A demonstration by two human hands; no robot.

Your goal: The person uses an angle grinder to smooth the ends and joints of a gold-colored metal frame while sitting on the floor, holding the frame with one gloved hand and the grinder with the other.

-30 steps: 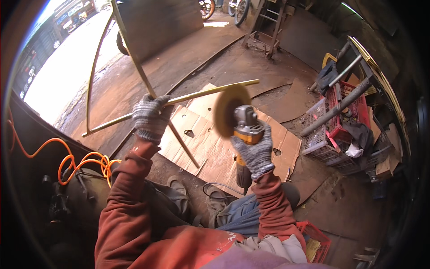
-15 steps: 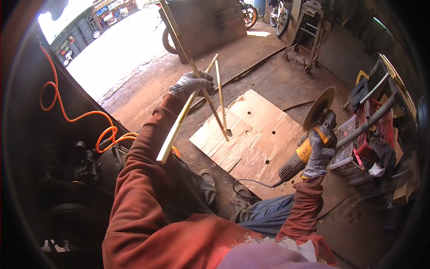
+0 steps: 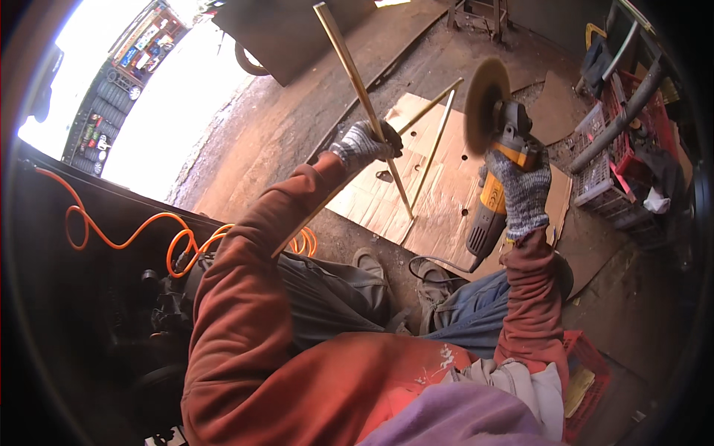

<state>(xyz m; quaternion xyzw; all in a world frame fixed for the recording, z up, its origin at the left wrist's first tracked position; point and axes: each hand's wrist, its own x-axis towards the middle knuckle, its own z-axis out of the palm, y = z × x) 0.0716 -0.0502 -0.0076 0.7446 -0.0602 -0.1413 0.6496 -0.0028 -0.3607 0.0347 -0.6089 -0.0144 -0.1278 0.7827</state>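
Metal frame [image 3: 416, 141] of thin yellowish bars stands tilted over the cardboard [image 3: 446, 201], gripped by the gloved left hand [image 3: 362, 146]. To its right, the right hand [image 3: 520, 195] clutches a grinder [image 3: 498, 156], disc raised.

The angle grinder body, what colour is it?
Yellow and black; the angle grinder shows best in the head view.

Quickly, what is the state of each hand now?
Left hand: closed on the metal rod frame.
Right hand: closed on the angle grinder.
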